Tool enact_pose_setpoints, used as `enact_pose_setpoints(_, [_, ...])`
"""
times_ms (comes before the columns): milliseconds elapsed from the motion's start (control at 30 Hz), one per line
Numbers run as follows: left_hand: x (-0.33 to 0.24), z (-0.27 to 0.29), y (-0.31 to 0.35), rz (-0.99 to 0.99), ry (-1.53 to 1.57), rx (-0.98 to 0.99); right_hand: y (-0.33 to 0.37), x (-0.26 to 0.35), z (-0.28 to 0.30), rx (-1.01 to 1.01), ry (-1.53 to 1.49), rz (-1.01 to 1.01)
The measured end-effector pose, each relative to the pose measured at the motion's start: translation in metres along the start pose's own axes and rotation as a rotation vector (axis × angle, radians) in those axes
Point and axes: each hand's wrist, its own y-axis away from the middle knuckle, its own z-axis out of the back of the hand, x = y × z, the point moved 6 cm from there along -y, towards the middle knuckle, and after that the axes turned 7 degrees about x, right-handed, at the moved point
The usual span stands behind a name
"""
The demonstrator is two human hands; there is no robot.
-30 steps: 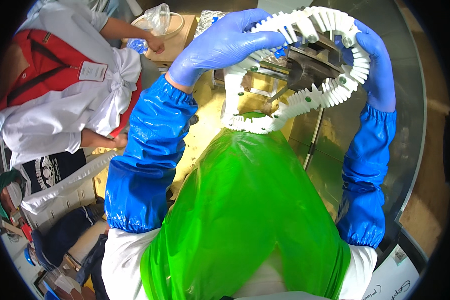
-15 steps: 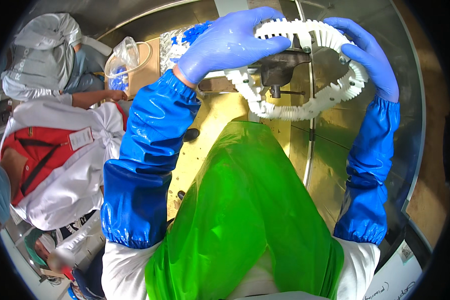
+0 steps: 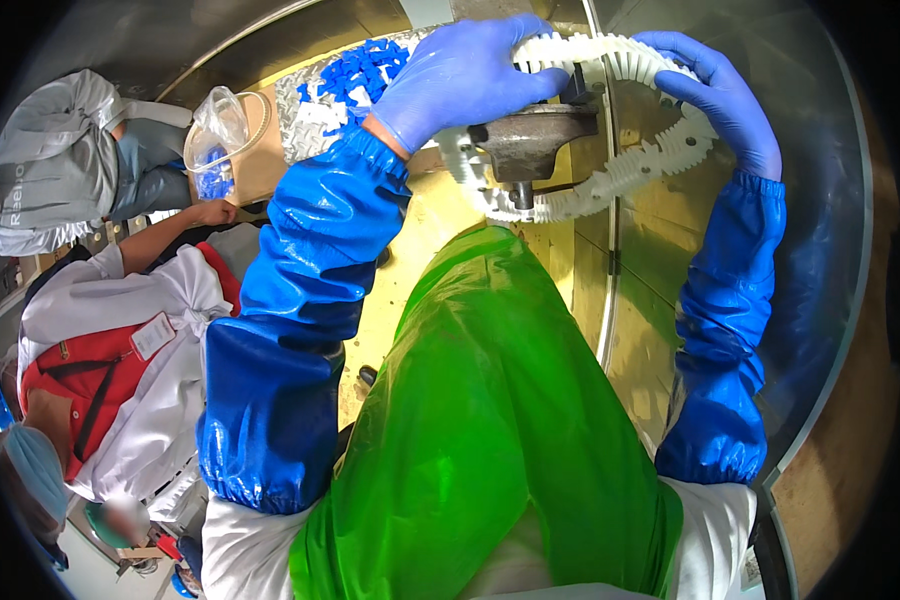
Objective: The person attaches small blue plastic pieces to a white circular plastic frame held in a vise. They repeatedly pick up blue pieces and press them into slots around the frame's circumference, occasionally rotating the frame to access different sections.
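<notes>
A loop of white ribbed plastic chain (image 3: 660,155) hangs around a dark metal vise (image 3: 530,140). At the loop's upper left, my gloved left hand (image 3: 470,80) is closed on the chain, thumb and forefinger to either side of it. My gloved right hand (image 3: 720,95) grips the chain at the upper right, its fingers curled over the ribs. The lower run sags below the vise in front of my green apron (image 3: 470,400). Part of the chain is hidden behind my left hand.
Blue and white small plastic pieces (image 3: 355,85) lie heaped on a patterned metal surface left of my hand. Farther left is a cardboard box (image 3: 255,160) with a clear bag. Two people (image 3: 120,340) are close on the left. A metal wall (image 3: 810,200) rises on the right.
The chain has shifted in my hands, its lower right side now sitting higher and flatter. My right hand has moved slightly left. The view has tilted a little.
</notes>
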Motion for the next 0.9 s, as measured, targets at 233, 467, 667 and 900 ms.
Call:
enact_pose_setpoints(233, [-0.013, -0.003, -0.011, -0.004, -0.182, -0.004, -0.002, -0.011, 0.001, -0.004, 0.021, 0.044])
enact_pose_setpoints(467, [-0.023, -0.018, -0.030, 0.014, -0.356, 0.032, -0.006, -0.043, 0.006, -0.036, 0.015, 0.024])
enact_pose_setpoints(667, [-0.052, 0.000, -0.030, 0.118, -0.181, 0.248, -0.010, -0.057, -0.003, -0.014, 0.055, 0.053])
enact_pose_setpoints(900, [-0.043, -0.011, -0.036, -0.026, -0.224, 0.114, -0.013, -0.048, -0.009, 0.017, 0.089, 0.046])
